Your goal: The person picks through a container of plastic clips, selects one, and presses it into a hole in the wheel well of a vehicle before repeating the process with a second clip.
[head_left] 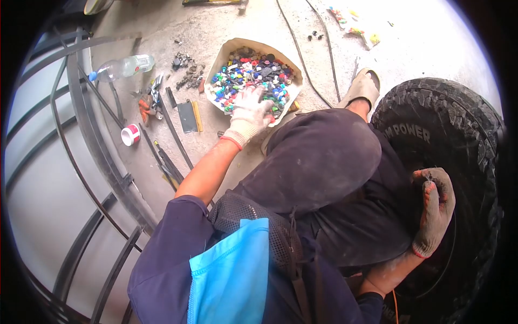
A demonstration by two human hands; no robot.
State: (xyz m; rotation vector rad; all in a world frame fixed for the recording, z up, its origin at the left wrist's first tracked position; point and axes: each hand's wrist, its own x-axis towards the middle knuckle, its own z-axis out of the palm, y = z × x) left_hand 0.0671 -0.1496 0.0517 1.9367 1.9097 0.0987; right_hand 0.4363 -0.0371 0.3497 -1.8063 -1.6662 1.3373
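My left hand (249, 114), in a pale knit glove with a red cuff edge, reaches over the near rim of a cream container (295, 97). Its fingers are apart and touch a heap of small multicoloured plastic clips (251, 70). On the other side, my right hand (438, 202), in a worn grey glove with orange patches, is beside a large black tire (437, 105). The thumb and fingers there are pinched together; a tiny dark bit shows at the tips, too small to name. My bent leg lies between the hands.
Left of the container are small dark metal parts (189, 75), a plastic bottle (127, 67), pliers (145, 108), a white-and-red cup (130, 135), a dark flat block (188, 117) and thin bars. A black metal frame (89, 116) stands far left. Cables (305, 59) cross the floor.
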